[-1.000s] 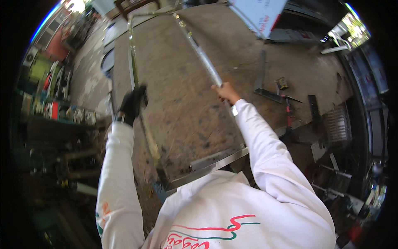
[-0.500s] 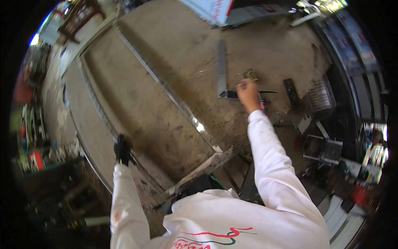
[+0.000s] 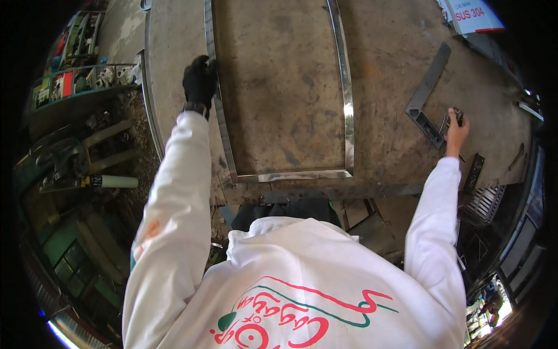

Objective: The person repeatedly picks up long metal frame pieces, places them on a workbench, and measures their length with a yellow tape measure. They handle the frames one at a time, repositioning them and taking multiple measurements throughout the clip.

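Note:
In a black glove, my left hand (image 3: 200, 84) is at the left bar of a shiny metal frame (image 3: 349, 131) lying flat on the worktable. Its fingers are curled, and its edge touches that bar; what lies inside them is hidden. My bare right hand (image 3: 457, 138), far over to the right, is closed around a small dark and yellowish tape measure (image 3: 455, 116). Just left of it lies a metal square (image 3: 430, 74), its long blade pointing away and its shorter dark arm reaching toward my hand.
The brown worktable (image 3: 383, 157) carries a dark bar-shaped tool (image 3: 475, 171) and a slim wrench-like tool (image 3: 516, 156) at its right. A slotted metal basket (image 3: 487, 203) sits by the right edge. White-and-blue sheeting (image 3: 471, 17) lies far right; a tool shelf (image 3: 87, 81) stands left.
My view has turned and shifted, so the frame now runs nearly straight ahead. My right hand has taken hold of the tape measure. My left hand sits farther along the left bar.

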`<action>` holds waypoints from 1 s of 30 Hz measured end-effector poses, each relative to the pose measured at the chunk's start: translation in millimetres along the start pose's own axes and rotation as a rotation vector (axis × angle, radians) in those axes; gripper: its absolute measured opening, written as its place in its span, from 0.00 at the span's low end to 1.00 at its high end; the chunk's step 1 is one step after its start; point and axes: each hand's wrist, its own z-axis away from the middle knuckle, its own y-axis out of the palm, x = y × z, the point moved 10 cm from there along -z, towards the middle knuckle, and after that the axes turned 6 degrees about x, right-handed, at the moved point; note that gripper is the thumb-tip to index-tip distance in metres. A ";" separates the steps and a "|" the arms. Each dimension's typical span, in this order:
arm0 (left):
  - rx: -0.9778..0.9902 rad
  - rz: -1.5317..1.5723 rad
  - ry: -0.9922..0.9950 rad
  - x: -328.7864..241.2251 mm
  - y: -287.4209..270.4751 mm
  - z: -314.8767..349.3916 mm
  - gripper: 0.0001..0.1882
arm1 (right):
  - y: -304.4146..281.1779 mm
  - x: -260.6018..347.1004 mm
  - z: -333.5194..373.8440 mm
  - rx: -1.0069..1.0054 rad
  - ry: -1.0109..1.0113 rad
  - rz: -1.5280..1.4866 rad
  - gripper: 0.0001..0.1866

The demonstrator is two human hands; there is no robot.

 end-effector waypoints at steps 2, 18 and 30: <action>0.042 0.224 0.126 -27.0 -3.3 44.6 0.19 | 20.9 7.4 50.9 0.111 0.109 -0.689 0.28; 1.153 0.985 0.352 -146.9 23.8 354.3 0.17 | 87.3 191.6 505.6 1.172 -0.390 -0.179 0.39; 1.009 1.027 0.127 -108.0 -2.9 279.8 0.05 | 48.1 177.2 490.4 0.928 -0.477 -0.238 0.28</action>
